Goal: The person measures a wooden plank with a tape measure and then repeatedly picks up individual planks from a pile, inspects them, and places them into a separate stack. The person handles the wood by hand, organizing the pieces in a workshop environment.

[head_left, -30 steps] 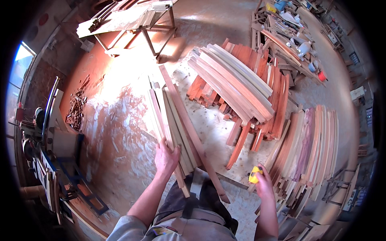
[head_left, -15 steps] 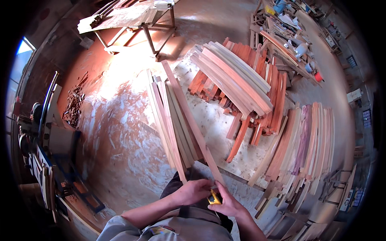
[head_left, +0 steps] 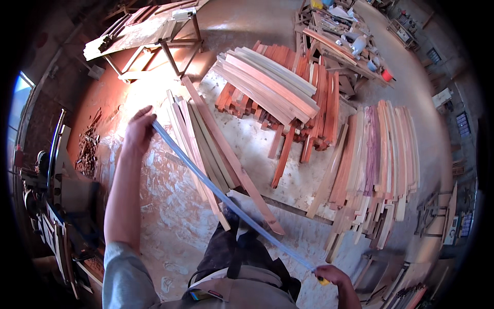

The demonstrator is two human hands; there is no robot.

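Note:
My left hand (head_left: 140, 127), stretched out far and to the left, is closed on the free end of a tape measure's pulled-out blade (head_left: 216, 191). The blade runs slantwise across the front of my body down to my right hand (head_left: 333, 275). That hand is wrapped round the yellow tape measure case (head_left: 323, 281), which mostly hides in the fingers. Under the blade lies a bundle of narrow wooden boards (head_left: 201, 147), with one longer reddish board (head_left: 234, 159) along its right side. The blade hangs above them, apart from their far ends.
Ahead stands a large pile of red and pale boards (head_left: 272, 85). Another row of boards (head_left: 378, 154) lies at the right. A wooden workbench (head_left: 146, 38) is at the far left, a cluttered bench (head_left: 339, 44) at the far right. Machinery (head_left: 67, 190) stands on the left.
My hands have parted from near my waist. The left reached far and left with the blade's end; the right moved right with the case. The blade is now drawn out; the view has shifted.

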